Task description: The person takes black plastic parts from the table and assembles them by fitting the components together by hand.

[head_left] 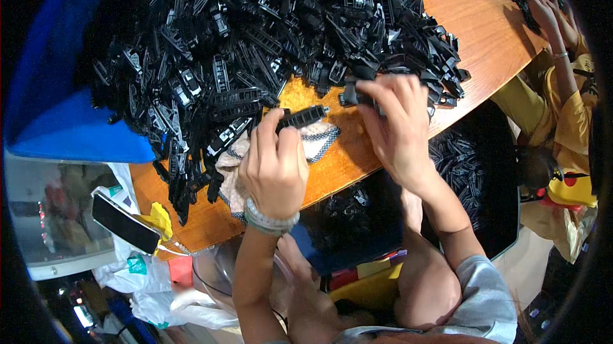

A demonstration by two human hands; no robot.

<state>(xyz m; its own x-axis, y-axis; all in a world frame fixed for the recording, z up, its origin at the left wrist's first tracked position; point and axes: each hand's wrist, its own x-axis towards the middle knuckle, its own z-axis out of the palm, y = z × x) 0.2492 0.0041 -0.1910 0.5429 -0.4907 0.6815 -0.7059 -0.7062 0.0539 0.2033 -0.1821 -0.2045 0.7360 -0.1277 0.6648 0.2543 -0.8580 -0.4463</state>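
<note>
Bare forearms (252, 283) reach up from the lower edge. At centre, the left hand (274, 165), fingers nearly closed, pinches a slatted black plastic part (306, 116); to its right, the blurred right hand (401, 123) half-curls at another dark piece (349, 93), whether gripping I cannot tell. Bare wooden tabletop (352, 147) opens between them, bounded by heaped parts (255, 37) above and the table's edge below.

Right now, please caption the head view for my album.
Left hand holds a black piece; right hand by a dark heap.
</note>
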